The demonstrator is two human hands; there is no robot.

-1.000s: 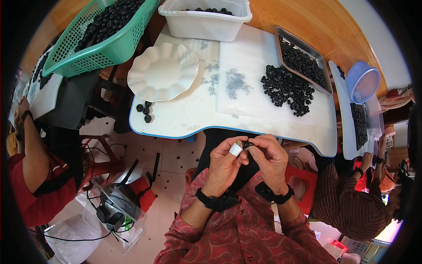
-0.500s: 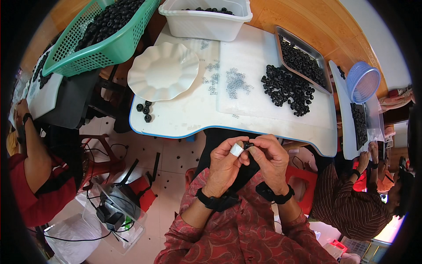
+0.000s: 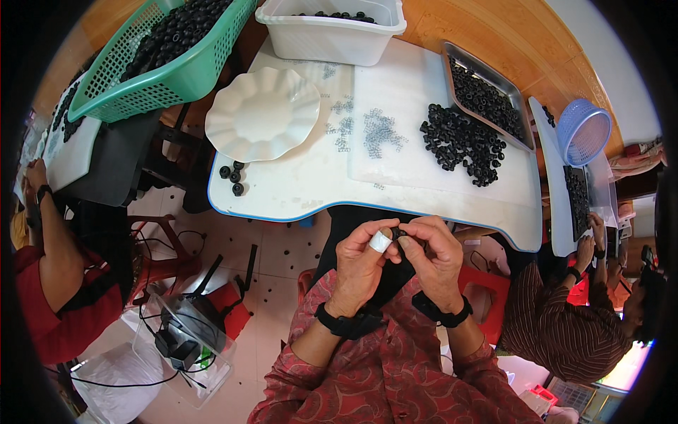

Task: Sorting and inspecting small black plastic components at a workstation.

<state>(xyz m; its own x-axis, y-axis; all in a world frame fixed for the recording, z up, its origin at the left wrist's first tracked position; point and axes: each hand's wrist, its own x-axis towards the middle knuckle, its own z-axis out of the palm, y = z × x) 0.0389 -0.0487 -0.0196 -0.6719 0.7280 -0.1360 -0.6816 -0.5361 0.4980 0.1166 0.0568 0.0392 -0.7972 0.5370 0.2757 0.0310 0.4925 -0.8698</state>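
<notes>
A small black round part (image 3: 397, 232) sits between my two hands, in front of the table edge and above my lap. My left hand (image 3: 360, 256), with white tape (image 3: 380, 242) round a finger, pinches it from one side. The thumb and fingers of my right hand (image 3: 436, 254) close on it from the other; they hide much of it. On the table (image 3: 296, 187) a heap of small black parts (image 3: 462, 145) lies at the right. Clusters of tiny clear or metallic pieces (image 3: 381, 133) are spread over a white sheet (image 3: 424, 85) at the middle.
A metal tray (image 3: 522, 102) of black parts stands beside the heap. A scalloped white plate (image 3: 263, 116), several black pieces (image 3: 236, 177) and a white tub (image 3: 332, 39) are on the table. A green basket (image 3: 162, 78) is at the left. People (image 3: 565, 318) work at both sides.
My right hand's fingers have shifted slightly round the black part, which now shows less. The co-worker's hands at the right have moved a little.
</notes>
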